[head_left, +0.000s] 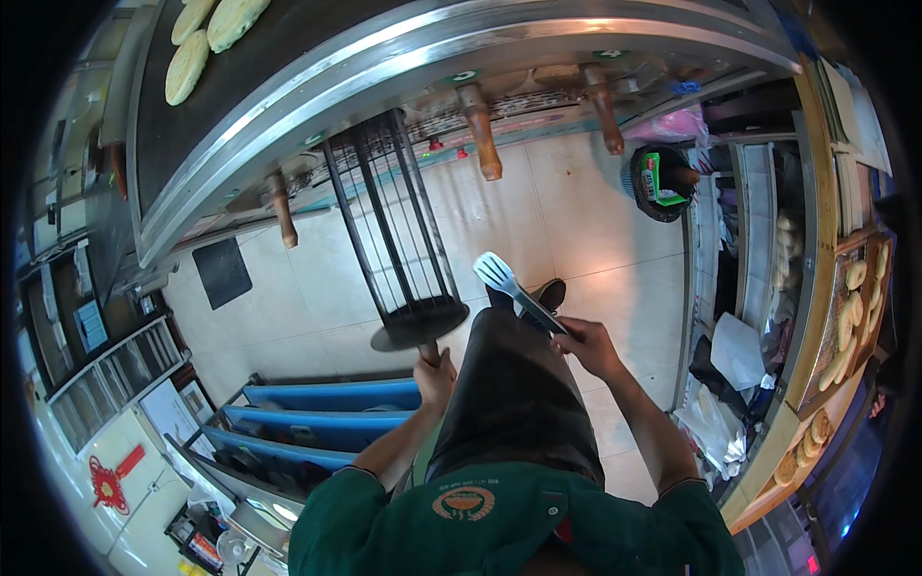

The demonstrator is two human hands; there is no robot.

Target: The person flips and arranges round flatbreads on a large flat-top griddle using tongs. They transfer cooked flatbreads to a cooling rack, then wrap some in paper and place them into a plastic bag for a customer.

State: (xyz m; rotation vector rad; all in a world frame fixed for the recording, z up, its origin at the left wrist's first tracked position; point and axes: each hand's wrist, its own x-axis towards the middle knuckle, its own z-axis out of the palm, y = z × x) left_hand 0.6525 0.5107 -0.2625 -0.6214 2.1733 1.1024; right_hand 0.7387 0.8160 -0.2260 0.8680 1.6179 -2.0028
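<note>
My left hand (436, 380) is closed round the handle (429, 354) of a long, dark metal wire rack drawer (371, 216). The rack is pulled well out from under the griddle's front and ends in a rounded dark plate near my hand. No bread shows on its bars. In my right hand (590, 351) are metal tongs (520, 294) with a slotted, spatula-like head. That head points up and left, apart from the rack, above my shoe. Several flat round breads (186, 67) lie on the dark griddle (288, 48) at the far left.
More wooden drawer handles (480, 130) stick out along the metal front. A black bin (663, 182) stands on the floor to the right. Wooden shelves with breads (845, 322) line the right side. Blue-panelled shelving (327, 394) stands close at my left, a dark mat (222, 273) beyond it.
</note>
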